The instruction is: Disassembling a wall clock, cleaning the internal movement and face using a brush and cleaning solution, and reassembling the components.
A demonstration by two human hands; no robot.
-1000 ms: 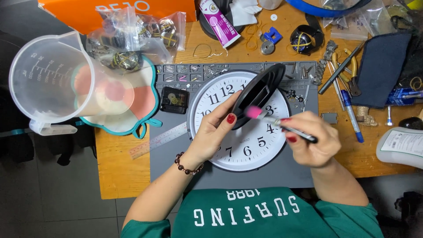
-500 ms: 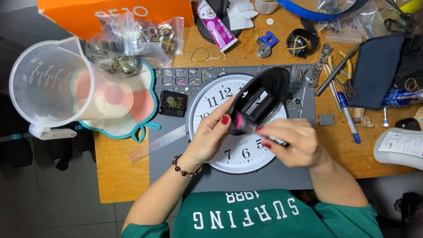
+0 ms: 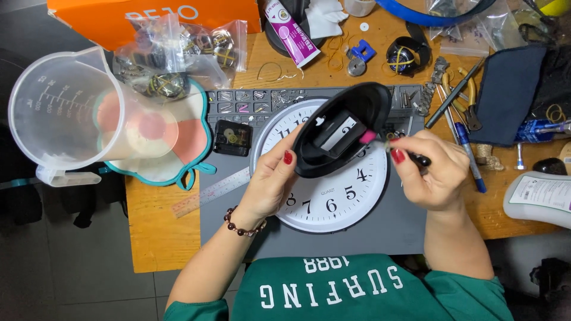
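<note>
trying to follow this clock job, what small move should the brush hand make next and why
Probably a short sweep of the pink brush tip further into the recess of the black oval housing. The left hand holds that housing tilted above the white clock face, and the right hand has the tip only at the recess's right edge, so most of the inside looks unbrushed.

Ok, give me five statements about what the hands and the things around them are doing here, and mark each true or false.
1. The left hand holds a black oval housing above the white clock face. True.
2. The right hand holds a pink-tipped brush at the housing. True.
3. The clock face lies on bare wood. False: it lies on a grey mat.
4. The clear measuring jug stands right of the clock. False: left.
5. The left wrist is bare. False: it wears a beaded bracelet.
</note>
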